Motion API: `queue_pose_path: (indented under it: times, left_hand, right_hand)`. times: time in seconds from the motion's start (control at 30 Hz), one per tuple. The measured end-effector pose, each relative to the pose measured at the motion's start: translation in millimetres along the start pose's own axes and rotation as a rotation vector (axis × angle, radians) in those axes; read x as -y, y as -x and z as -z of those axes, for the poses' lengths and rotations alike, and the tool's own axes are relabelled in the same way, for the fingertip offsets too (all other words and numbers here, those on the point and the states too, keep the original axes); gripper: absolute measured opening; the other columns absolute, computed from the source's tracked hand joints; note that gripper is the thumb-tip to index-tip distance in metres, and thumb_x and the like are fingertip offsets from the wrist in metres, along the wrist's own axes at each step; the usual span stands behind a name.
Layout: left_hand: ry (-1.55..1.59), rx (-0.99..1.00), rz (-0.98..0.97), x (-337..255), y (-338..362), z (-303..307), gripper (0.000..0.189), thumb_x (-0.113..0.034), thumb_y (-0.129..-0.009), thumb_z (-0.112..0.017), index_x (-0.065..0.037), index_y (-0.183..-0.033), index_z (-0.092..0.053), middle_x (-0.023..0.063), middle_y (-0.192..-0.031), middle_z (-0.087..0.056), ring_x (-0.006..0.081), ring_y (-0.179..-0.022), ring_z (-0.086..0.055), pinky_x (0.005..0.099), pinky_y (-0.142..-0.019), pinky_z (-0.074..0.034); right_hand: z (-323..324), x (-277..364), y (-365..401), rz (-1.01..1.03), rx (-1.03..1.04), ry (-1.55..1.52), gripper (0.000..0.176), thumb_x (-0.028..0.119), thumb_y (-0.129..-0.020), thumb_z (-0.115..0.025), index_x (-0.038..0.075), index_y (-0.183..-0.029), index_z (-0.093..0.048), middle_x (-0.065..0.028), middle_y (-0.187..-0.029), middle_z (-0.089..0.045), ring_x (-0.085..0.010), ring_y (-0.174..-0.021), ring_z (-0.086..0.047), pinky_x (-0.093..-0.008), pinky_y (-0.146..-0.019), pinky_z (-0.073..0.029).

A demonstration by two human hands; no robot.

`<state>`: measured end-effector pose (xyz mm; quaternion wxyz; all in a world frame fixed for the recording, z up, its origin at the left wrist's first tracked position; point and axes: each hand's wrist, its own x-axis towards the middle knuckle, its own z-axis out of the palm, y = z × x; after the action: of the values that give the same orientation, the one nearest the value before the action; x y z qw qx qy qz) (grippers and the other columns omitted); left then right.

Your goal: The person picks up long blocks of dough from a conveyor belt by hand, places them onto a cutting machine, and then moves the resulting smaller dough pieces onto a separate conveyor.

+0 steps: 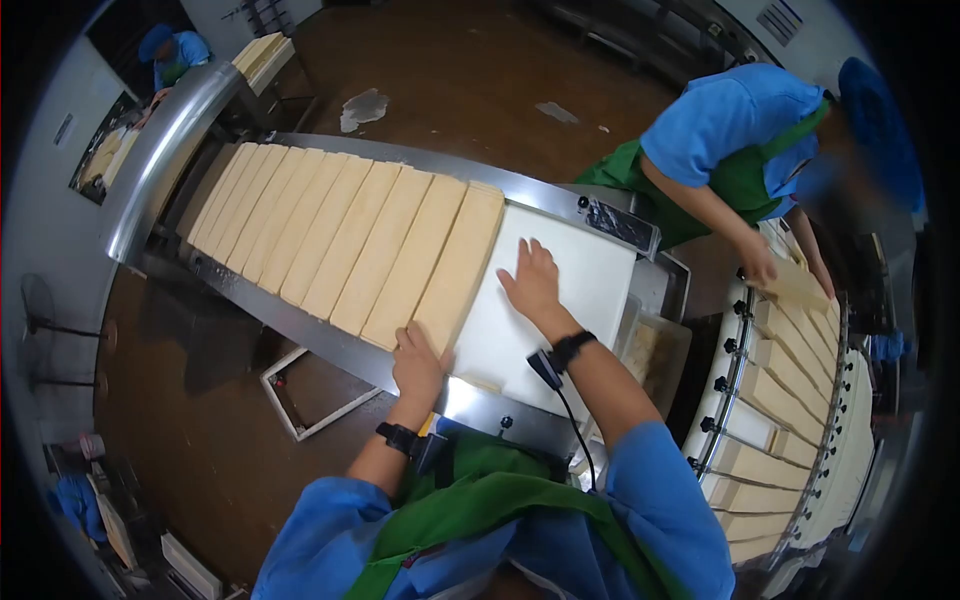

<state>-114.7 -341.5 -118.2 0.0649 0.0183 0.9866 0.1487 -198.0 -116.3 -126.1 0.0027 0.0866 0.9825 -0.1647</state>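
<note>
Long pale slabs (345, 235), dough-like in look, lie side by side across a conveyor with a white belt (590, 260). My left hand (418, 368) is at the near end of the last slab (462, 258), fingers on one side and thumb on the other, gripping that end. Over the bare belt to the right of this slab, my right hand (533, 282) is open, its fingers apart and nothing in it. Each of my wrists has a black strap, and a cable runs from the device at the right one.
A co-worker (735, 150) at the right handles a slab (795, 285) above a second conveyor (770, 400) of slabs. A rounded metal cover (175, 150) spans the far left end of my conveyor. Beside the belt stands a clear tub (650, 355) with pale pieces. Another person (175, 55) is farther back.
</note>
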Motion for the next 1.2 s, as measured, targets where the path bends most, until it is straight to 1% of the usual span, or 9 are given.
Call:
queue_pose_path:
  times: [0.17, 0.33, 0.5, 0.73, 0.83, 0.97, 1.0, 1.1, 1.2]
  left_hand:
    - [-0.043, 0.094, -0.049, -0.2, -3.2, 4.9, 0.084, -0.044, -0.073, -0.070, 0.008, -0.127, -0.032, 0.0207, -0.117, -0.043, 0.0336, -0.083, -0.061, 0.0381, -0.058, -0.056]
    - [-0.055, 0.128, -0.075, -0.8, -4.7, 9.7, 0.083, -0.044, -0.072, -0.070, 0.008, -0.125, -0.033, 0.0217, -0.118, -0.044, 0.0315, -0.081, -0.062, 0.0372, -0.055, -0.055]
    - [0.040, 0.028, -0.137, 3.6, -4.3, 6.4, 0.084, -0.044, -0.070, -0.072, 0.007, -0.125, -0.034, 0.0239, -0.118, -0.044, 0.0381, -0.090, -0.059, 0.0417, -0.069, -0.053]
    - [0.302, 0.195, -0.559, -4.8, -20.5, 8.2, 0.078, -0.038, -0.074, -0.070, 0.003, -0.127, -0.029, 0.0278, -0.118, -0.038, 0.0470, -0.092, -0.055, 0.0488, -0.082, -0.047]
    - [0.309, 0.563, -0.356, -42.1, -14.2, 18.4, 0.083, -0.033, -0.073, -0.072, 0.002, -0.131, -0.024, 0.0276, -0.119, -0.037, 0.0466, -0.102, -0.051, 0.0485, -0.087, -0.045]
    - [0.145, 0.488, -0.423, -74.9, -3.0, 14.2, 0.087, -0.038, -0.070, -0.072, 0.001, -0.129, -0.021, 0.0268, -0.112, -0.038, 0.0473, -0.093, -0.055, 0.0483, -0.083, -0.048]
    - [0.214, 0.460, -0.418, -82.3, 2.3, 15.6, 0.083, -0.034, -0.068, -0.074, 0.002, -0.125, -0.026, 0.0266, -0.111, -0.037, 0.0454, -0.097, -0.051, 0.0474, -0.084, -0.047]
    - [0.283, 0.240, -0.554, -100.7, 14.4, -1.1, 0.073, -0.025, -0.067, -0.074, 0.001, -0.120, -0.033, 0.0272, -0.111, -0.036, 0.0427, -0.102, -0.044, 0.0459, -0.088, -0.044]
    - [0.481, 0.245, -0.636, -144.0, 35.1, -1.8, 0.072, -0.009, -0.064, -0.071, -0.002, -0.126, -0.034, 0.0274, -0.119, -0.029, 0.0423, -0.109, -0.036, 0.0432, -0.092, -0.041]
  right_hand:
    - [-8.8, 46.9, -79.1, -0.041, -0.010, 0.027, 0.071, 0.052, -0.087, -0.047, 0.015, -0.144, -0.028, -0.0216, -0.150, -0.016, -0.0376, -0.130, -0.031, -0.0463, -0.104, -0.028]
    - [3.6, 73.7, -100.0, -0.150, 0.067, -0.039, 0.069, 0.053, -0.086, -0.049, 0.017, -0.142, -0.032, -0.0225, -0.149, -0.016, -0.0377, -0.128, -0.035, -0.0445, -0.102, -0.034]
    - [10.2, 59.9, -87.2, -0.278, 0.008, -0.037, 0.066, 0.047, -0.083, -0.054, 0.016, -0.139, -0.036, -0.0213, -0.145, -0.025, -0.0370, -0.121, -0.042, -0.0418, -0.099, -0.039]
    - [90.5, -22.5, -23.0, -0.792, 0.130, -0.201, 0.075, 0.042, -0.074, -0.063, 0.013, -0.137, -0.033, -0.0216, -0.143, -0.021, -0.0403, -0.114, -0.045, -0.0471, -0.091, -0.043]
    - [102.3, -41.6, 7.5, -0.899, 0.068, -0.234, 0.079, 0.043, -0.073, -0.064, 0.010, -0.137, -0.031, -0.0226, -0.146, -0.016, -0.0433, -0.120, -0.040, -0.0489, -0.091, -0.041]
    - [63.6, -80.5, 16.1, -0.841, -0.161, -0.259, 0.089, 0.042, -0.068, -0.068, 0.001, -0.136, -0.028, -0.0294, -0.145, -0.013, -0.0468, -0.130, -0.025, -0.0509, -0.093, -0.038]
    - [58.0, -89.6, 27.0, -0.822, -0.316, -0.219, 0.088, 0.037, -0.067, -0.070, 0.005, -0.137, -0.028, -0.0265, -0.146, -0.013, -0.0513, -0.120, -0.037, -0.0578, -0.086, -0.043]
    - [111.2, -102.7, 87.7, -0.995, -0.455, -0.529, 0.078, 0.032, -0.068, -0.069, 0.005, -0.132, -0.033, -0.0272, -0.133, -0.029, -0.0462, -0.113, -0.045, -0.0493, -0.088, -0.043]
    - [124.8, -142.8, 144.7, -1.010, -0.791, -0.479, 0.070, 0.033, -0.070, -0.068, 0.006, -0.126, -0.037, -0.0262, -0.123, -0.038, -0.0453, -0.106, -0.049, -0.0493, -0.087, -0.044]
